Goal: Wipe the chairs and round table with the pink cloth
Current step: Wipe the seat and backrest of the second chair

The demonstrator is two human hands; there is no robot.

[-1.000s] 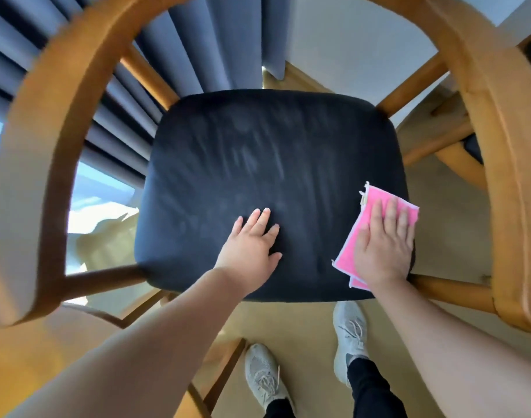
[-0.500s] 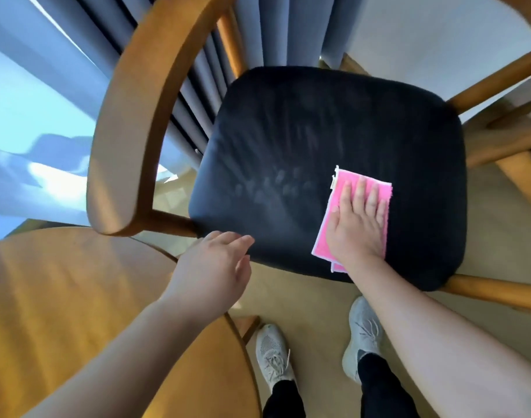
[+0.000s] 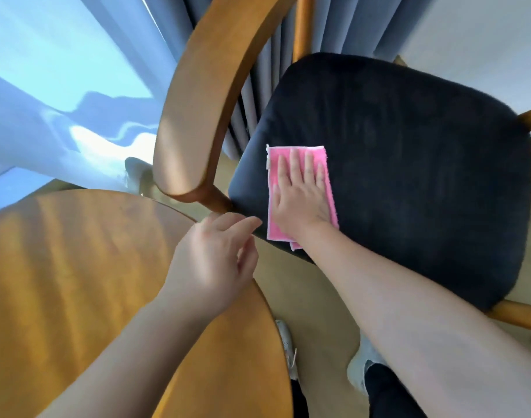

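Observation:
A wooden chair with a black padded seat (image 3: 409,176) stands in front of me. Its curved wooden armrest (image 3: 198,110) arcs along the seat's left side. The folded pink cloth (image 3: 272,224) lies on the seat's front left corner. My right hand (image 3: 300,194) presses flat on it with straight fingers. My left hand (image 3: 216,260) hovers with loosely bent fingers, holding nothing, over the edge of the round wooden table (image 3: 77,282), just left of the seat's front edge.
Grey curtains (image 3: 333,22) hang behind the chair and a bright window (image 3: 47,70) is at the left. Wooden chair rails (image 3: 517,318) stick out at the right. My feet in light sneakers (image 3: 361,366) stand on the wooden floor between table and chair.
My right hand has slid the pink cloth leftward across the seat, from the right edge to the left front corner. My left hand left the seat and now hangs over the table edge.

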